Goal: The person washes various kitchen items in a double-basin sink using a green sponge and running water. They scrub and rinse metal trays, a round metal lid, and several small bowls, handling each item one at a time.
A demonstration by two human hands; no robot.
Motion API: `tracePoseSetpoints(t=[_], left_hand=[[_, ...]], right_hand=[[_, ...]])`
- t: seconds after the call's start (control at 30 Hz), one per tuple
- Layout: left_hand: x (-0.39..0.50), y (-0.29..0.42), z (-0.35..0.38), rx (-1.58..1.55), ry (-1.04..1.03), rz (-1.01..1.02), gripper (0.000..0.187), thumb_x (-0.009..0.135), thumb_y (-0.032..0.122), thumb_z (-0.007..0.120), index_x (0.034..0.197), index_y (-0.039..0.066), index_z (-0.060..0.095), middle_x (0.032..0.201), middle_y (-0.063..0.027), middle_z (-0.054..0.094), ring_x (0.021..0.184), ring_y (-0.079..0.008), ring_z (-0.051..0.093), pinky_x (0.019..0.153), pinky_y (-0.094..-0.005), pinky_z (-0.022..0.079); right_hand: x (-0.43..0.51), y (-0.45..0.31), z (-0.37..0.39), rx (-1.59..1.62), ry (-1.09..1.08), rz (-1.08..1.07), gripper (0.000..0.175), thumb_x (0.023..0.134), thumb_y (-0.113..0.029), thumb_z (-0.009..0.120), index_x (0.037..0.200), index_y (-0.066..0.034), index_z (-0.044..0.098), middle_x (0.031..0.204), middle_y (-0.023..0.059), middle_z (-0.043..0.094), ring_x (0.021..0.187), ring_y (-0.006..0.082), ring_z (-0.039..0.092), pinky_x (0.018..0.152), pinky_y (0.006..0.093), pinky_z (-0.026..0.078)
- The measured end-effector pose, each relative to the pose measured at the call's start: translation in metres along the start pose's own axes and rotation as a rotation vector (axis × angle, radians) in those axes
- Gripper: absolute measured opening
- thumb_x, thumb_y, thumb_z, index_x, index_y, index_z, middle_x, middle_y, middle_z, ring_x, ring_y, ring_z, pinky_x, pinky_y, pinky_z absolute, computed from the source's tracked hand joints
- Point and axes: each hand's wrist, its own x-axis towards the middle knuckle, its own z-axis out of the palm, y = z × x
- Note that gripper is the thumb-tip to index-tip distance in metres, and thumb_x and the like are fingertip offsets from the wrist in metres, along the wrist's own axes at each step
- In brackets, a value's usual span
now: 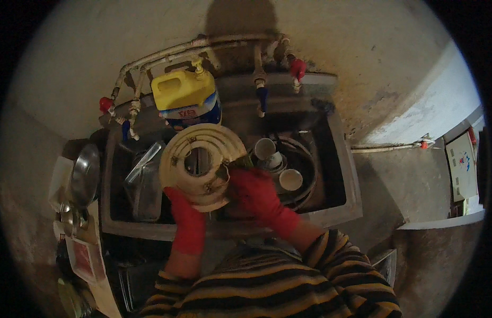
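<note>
A round beige ring-shaped disc with a hole in its middle is held over the divider of a double-basin sink. My left hand, in a red rubber glove, grips its lower left rim. On the right side of the disc is my right hand, also red-gloved and blurred. Its fingers hold a dark green piece, apparently a scouring pad, against the disc; part of the pad is hidden. Beyond the disc stands a yellow jug with a pump top, its label bearing writing.
White cups sit within a large round pan in the right basin. A clear rectangular container lies in the left basin. Taps with blue handles hang above. Metal bowls stand left of the sink.
</note>
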Motion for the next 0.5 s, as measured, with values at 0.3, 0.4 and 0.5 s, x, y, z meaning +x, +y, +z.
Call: tracePoseSetpoints(t=[0.3,0.4,0.5], left_hand=[[-0.013,0.030,0.017,0.289,0.004,0.160,0.064,0.098,0.053,0.042,0.137,0.002,0.042,0.130,-0.0103,0.052,0.111,-0.0214,0.054,0.094,-0.0332,0.044],[-0.024,0.038,0.021,0.621,0.004,0.140,0.062,0.097,0.053,0.043,0.127,0.000,0.053,0.113,-0.0080,0.062,0.097,-0.0184,0.059,0.083,-0.0307,0.047],[-0.020,0.038,0.014,0.807,-0.108,0.195,0.063,0.096,0.055,0.044,0.120,-0.002,0.058,0.104,-0.0072,0.065,0.090,-0.0167,0.060,0.077,-0.0303,0.048]], right_hand=[[-0.004,0.038,0.003,-0.057,0.168,-0.101,0.039,0.070,0.002,0.057,0.107,-0.0105,0.064,0.109,0.0127,0.065,0.099,0.0344,0.060,0.085,0.0424,0.046],[0.049,0.051,-0.028,-0.090,0.230,-0.161,0.037,0.070,0.003,0.058,0.104,-0.0102,0.065,0.111,0.0130,0.065,0.101,0.0343,0.061,0.083,0.0418,0.048],[0.075,0.060,-0.041,0.060,0.110,-0.330,0.034,0.070,0.001,0.062,0.102,-0.0105,0.065,0.112,0.0130,0.065,0.101,0.0338,0.060,0.083,0.0416,0.049]])
